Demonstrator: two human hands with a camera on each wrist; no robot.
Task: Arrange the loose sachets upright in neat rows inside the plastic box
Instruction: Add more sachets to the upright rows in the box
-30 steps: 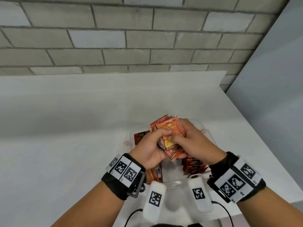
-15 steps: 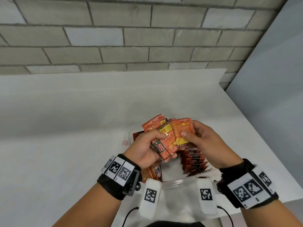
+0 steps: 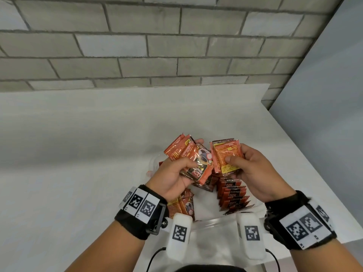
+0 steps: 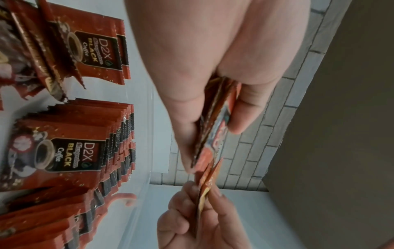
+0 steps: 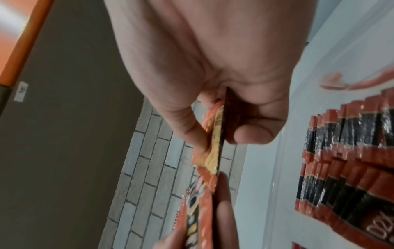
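My left hand [image 3: 176,169] grips a fanned bunch of red-orange coffee sachets [image 3: 188,156] above the clear plastic box [image 3: 214,220]. My right hand [image 3: 245,167] pinches a small stack of sachets [image 3: 226,156], printed backs up, just right of the bunch. Edge-on, the left hand's bunch [image 4: 215,121] sits between thumb and fingers, and the right hand's stack [image 5: 215,139] likewise. Inside the box a row of upright sachets [image 3: 232,197] stands on the right, and more sachets [image 3: 182,205] lean on the left, partly hidden by my left wrist. Rows of D2X sachets [image 4: 70,148] show below.
The box sits on a white table [image 3: 78,154] near its front edge. A grey brick wall [image 3: 157,46] rises behind, and a plain grey panel [image 3: 324,95] stands past the table's right edge. Two white tagged devices [image 3: 178,234] hang below my view.
The single bunch held by both hands has been split. My right hand has drawn a few sachets off to the right, while the left keeps the rest.
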